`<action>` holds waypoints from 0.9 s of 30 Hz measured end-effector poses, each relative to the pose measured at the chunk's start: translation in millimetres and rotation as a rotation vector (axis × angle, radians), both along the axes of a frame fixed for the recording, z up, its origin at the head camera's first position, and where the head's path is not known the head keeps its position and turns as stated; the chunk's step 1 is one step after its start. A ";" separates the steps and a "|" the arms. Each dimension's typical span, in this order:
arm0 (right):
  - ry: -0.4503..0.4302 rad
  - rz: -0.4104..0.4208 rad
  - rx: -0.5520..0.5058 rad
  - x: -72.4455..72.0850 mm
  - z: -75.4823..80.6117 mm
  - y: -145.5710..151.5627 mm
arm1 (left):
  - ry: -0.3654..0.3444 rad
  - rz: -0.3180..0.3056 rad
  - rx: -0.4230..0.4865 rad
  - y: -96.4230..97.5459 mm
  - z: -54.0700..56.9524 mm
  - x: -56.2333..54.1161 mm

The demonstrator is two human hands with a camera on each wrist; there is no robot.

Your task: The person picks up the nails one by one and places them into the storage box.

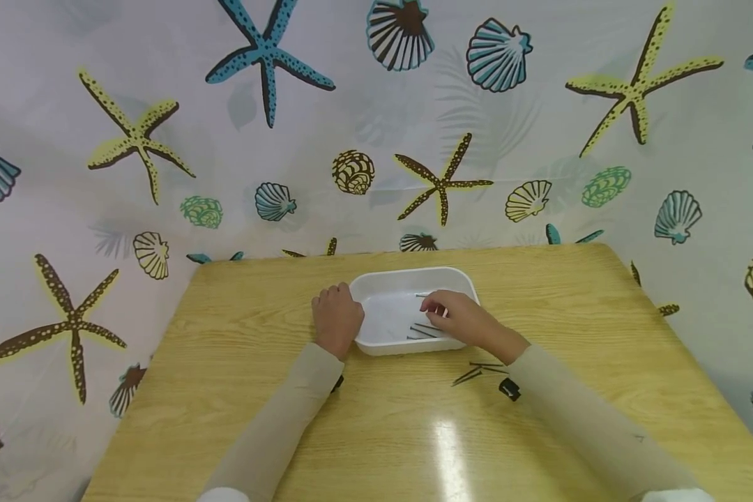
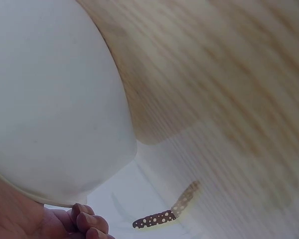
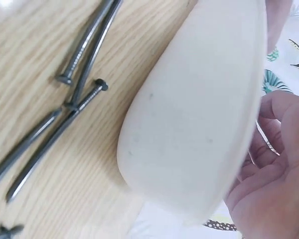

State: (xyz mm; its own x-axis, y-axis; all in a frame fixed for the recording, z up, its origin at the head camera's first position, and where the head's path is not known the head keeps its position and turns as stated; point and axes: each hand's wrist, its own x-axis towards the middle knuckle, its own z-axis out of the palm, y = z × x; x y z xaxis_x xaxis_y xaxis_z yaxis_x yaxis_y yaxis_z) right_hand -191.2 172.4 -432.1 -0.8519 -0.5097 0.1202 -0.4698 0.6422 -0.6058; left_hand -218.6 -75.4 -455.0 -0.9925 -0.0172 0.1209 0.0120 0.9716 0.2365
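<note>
A white plastic tray (image 1: 385, 345) with rounded corners stands on the wooden table. My left hand (image 1: 337, 319) grips its left end, and in the left wrist view the curled fingers (image 2: 89, 221) are at the rim. Over the tray's right side hovers my right hand (image 1: 461, 317), its fingers loosely bent with a gap by the thumb; I see nothing held there. Several dark nails (image 1: 425, 330) lie inside the tray, partly hidden by that hand. More nails (image 3: 55, 137) rest on the table in front of the tray, near my right wrist.
The wooden table (image 1: 238, 397) extends around the tray on all sides. A cloth (image 1: 376, 230) printed with starfish and shells hangs behind and beside it. One small black object (image 1: 510, 389) sits beside the right sleeve.
</note>
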 end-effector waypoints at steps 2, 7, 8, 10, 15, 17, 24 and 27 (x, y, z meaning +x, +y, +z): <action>0.000 -0.005 -0.011 6.2 4.0 6.5 | 0.001 -0.001 0.002 -0.2 -0.3 0.3; 0.011 -0.017 -0.029 23.8 14.6 25.4 | -0.004 -0.002 0.009 0.0 0.8 1.3; 0.012 -0.023 -0.029 27.4 16.9 29.3 | -0.005 -0.002 0.010 0.1 1.0 1.4; 0.018 -0.029 -0.032 34.2 20.6 37.3 | -0.008 -0.001 0.013 0.4 2.4 1.9; 0.004 -0.006 -0.044 48.3 18.2 60.2 | -0.008 -0.005 0.021 0.8 3.1 2.6; -0.018 0.028 -0.052 52.7 14.0 69.1 | -0.007 -0.004 0.019 0.9 2.4 2.3; -0.079 0.026 -0.039 65.9 -1.4 94.6 | -0.027 -0.001 0.016 1.1 1.0 0.0; -0.099 -0.032 0.000 69.9 -7.4 104.8 | -0.035 0.003 0.017 1.2 0.7 -0.4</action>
